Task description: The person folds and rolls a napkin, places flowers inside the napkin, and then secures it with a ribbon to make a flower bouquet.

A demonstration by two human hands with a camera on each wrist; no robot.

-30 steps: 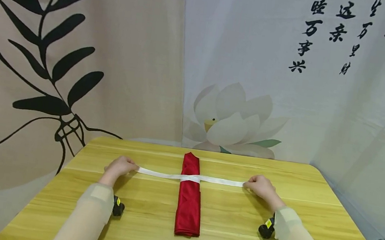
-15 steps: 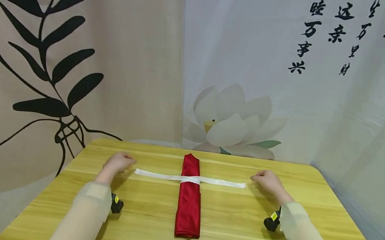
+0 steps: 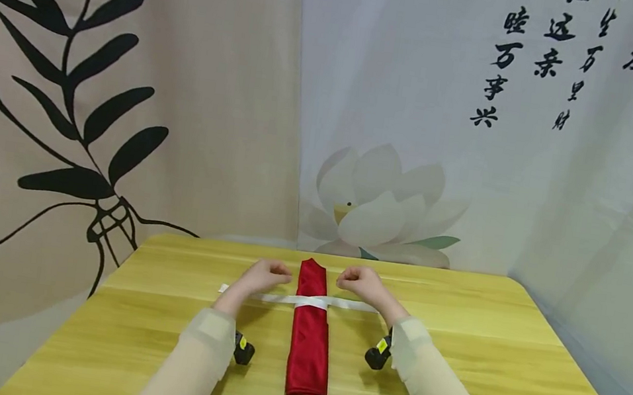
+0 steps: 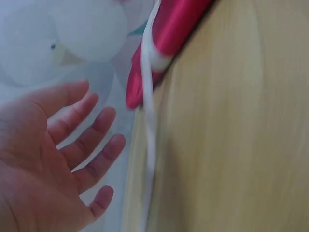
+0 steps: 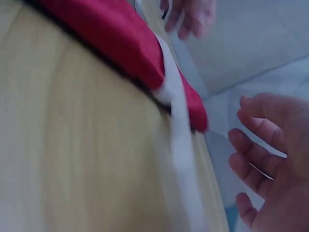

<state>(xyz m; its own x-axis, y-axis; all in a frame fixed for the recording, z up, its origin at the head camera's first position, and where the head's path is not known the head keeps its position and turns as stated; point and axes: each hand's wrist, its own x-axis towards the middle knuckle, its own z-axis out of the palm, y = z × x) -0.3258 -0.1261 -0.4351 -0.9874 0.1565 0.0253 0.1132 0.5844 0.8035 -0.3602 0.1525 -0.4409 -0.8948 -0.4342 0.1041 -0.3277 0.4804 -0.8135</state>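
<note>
A long folded bundle of shiny red cloth (image 3: 309, 357) lies lengthwise on the wooden table. Round its upper part passes a white ribbon (image 3: 350, 305), crossed on top, its two tails stretched out left and right. My left hand (image 3: 262, 277) hovers above the left tail, just beside the bundle, holding nothing. On the other side my right hand (image 3: 366, 284) hovers over the right tail, also holding nothing. In the left wrist view the fingers (image 4: 94, 169) are spread and loosely bent. Loosely bent fingers (image 5: 256, 154) show in the right wrist view too.
The light wooden table (image 3: 508, 383) has its far edge close behind the bundle. A printed cloth backdrop (image 3: 231, 113) hangs behind it. A small black camera sits at each wrist, the left camera (image 3: 244, 349) and the right camera (image 3: 377, 354).
Both hands have let go of the ribbon's ends and moved inward, close to the red cloth. The ribbon and the cloth lie as before.
</note>
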